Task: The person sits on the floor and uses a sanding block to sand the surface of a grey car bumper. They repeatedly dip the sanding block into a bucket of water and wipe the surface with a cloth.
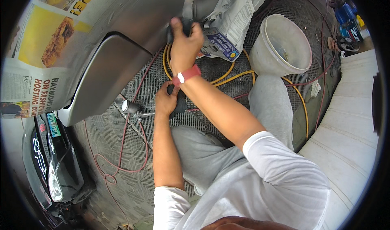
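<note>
My right hand (186, 47), with a red band on its wrist, presses a dark pad (187, 27) to the lower part of a grey car body panel (158, 15). The fingers are closed round the pad. Below that wrist, my left hand (165, 101) is curled at a small dark piece (171, 89), whose kind I cannot make out. A spray gun (142, 114) with a metal cup lies on the floor just left of my left hand, a red hose (145, 142) running near it. Newspaper masking (225, 31) hangs beside the pad.
A whitish bucket (266, 47) stands to the right, by my knee. Yellow hose (233, 78) and red hoses cross the dark grid mat (134, 153). A grey panel edge (107, 75) juts out at left, above a parked motorcycle (53, 161). Bottles and tools (347, 23) lie far right.
</note>
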`<state>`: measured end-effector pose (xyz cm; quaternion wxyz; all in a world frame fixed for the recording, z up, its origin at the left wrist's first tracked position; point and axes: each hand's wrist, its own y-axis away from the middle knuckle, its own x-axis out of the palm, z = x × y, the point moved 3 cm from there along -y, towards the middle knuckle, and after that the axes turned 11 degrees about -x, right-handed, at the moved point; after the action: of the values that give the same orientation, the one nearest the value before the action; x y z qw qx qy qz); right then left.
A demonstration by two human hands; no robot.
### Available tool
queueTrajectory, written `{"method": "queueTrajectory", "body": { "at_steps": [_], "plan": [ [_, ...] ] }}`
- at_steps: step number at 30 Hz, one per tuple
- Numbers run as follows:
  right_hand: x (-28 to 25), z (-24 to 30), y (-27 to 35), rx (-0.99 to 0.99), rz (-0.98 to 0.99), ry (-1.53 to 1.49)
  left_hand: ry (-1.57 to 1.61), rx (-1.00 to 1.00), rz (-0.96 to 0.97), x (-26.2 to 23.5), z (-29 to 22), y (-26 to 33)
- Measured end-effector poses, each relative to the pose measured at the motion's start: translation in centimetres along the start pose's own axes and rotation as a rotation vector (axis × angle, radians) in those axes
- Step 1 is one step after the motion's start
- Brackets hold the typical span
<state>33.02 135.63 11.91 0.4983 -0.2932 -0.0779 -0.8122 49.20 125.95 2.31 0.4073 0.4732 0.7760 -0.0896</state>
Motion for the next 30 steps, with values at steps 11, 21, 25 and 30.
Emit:
{"method": "queueTrajectory", "body": {
  "at_steps": [11, 21, 25, 30],
  "plan": [
    [-0.3, 0.9, -0.9, 0.237, 0.13, -0.118, 0.064, 0.031, -0.015, -1.0, 1.1, 0.1],
    [-1.2, 0.1, -2.5, -0.05, 0.191, 0.061, 0.082, -0.024, -0.042, -0.6, 2.2, -0.5],
    [-2.2, -0.4, -5.1, -0.057, 0.224, 0.103, 0.099, -0.008, -0.077, 0.0, 3.2, -1.9],
    [-2.5, -0.4, -4.3, -0.096, 0.405, 0.125, 0.13, -0.06, -0.007, -1.0, 3.7, -2.4]
  ]
}}
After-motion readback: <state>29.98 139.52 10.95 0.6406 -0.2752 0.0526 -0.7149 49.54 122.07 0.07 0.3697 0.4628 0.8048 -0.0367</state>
